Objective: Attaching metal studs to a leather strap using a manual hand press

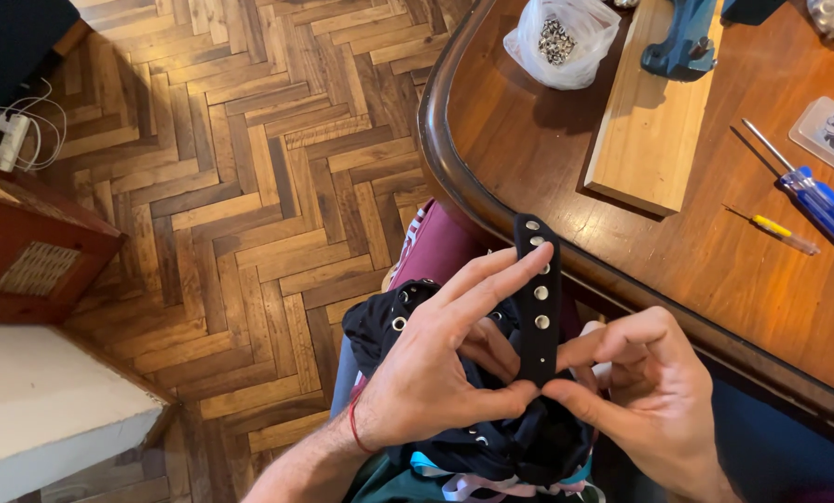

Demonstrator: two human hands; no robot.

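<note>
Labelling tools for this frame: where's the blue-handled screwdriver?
In the head view, the blue-handled screwdriver lies on the wooden table at the far right, between the wooden block and a small yellow-handled screwdriver.

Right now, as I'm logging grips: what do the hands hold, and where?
Both hands, left hand and right hand, pinch the black eyelet strap at its lower end.

- Black fabric strap with silver metal eyelets (537, 298), centre.
- Dark navy garment bundle with silver eyelets (389, 326), under it.
- Thin red thread bracelet (354, 427), 7 o'clock.
- Glossy reddish-brown wooden table (715, 261), 2 o'clock.
- Pale wooden block (645, 130), 1 o'clock.
- Blue-handled screwdriver (822, 205), yellow-handled small screwdriver (775, 229), 3 o'clock.
- Brown herringbone parquet floor (249, 158), 10 o'clock.
</note>
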